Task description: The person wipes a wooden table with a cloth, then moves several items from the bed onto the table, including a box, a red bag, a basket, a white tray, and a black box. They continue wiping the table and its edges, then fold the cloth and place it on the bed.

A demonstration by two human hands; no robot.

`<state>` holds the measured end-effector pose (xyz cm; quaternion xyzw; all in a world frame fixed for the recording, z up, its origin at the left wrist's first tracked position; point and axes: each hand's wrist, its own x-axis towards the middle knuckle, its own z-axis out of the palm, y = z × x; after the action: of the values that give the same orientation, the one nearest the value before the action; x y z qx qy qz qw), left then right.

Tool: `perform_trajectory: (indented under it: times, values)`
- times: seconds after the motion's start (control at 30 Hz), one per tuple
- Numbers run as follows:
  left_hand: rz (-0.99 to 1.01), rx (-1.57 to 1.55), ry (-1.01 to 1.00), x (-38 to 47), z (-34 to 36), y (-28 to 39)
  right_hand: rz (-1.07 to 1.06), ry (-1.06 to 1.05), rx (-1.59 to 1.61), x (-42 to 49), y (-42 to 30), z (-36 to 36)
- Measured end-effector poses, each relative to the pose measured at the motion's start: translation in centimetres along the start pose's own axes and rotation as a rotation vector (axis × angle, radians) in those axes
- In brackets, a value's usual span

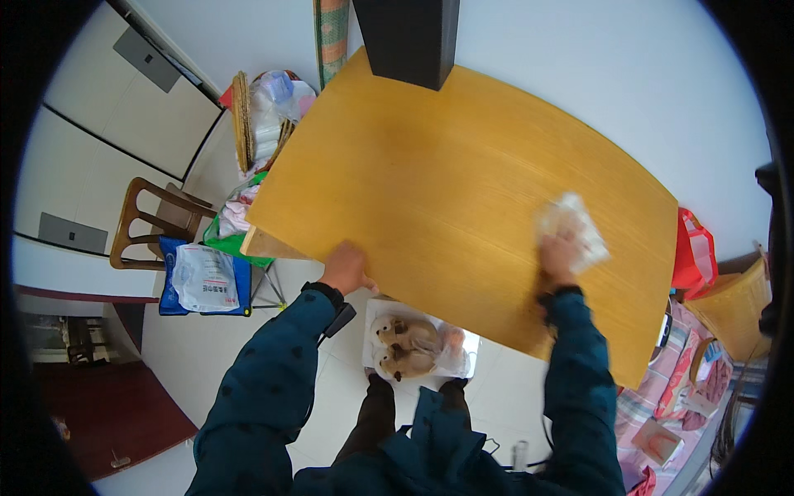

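Observation:
A wooden table (434, 186) with a yellow-brown top stands in front of me. My right hand (560, 253), slightly blurred, presses on a white cloth or tissue (574, 229) lying on the right part of the tabletop; its fingers rest over the near-left side of it. At the table's near edge, left of the middle, my left hand (347, 268) rests with the thumb apart from the fingers and holds nothing loose. Both wrists show dark bands or cuffs below blue-green sleeves.
A black box-shaped object (406, 43) stands at the table's far edge. Below the near edge, a white tray or box (474, 353) holds plush toys (403, 341). A wooden chair (133, 217) and bags are at left; a red bag (691, 254) is at right.

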<state>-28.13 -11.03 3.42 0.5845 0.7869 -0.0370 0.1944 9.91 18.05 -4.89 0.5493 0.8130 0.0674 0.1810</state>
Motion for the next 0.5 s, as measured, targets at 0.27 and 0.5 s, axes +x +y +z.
perform_trajectory:
  times: [0.27,0.5]
  values:
    - [0.034,-0.080,-0.024,0.3,1.0,-1.0,-0.629,0.410,0.511,-15.2,-22.6,-8.9]
    - [0.065,-0.111,0.058,0.1,1.0,-0.9,0.158,0.180,0.123,-23.8,3.6,3.5]
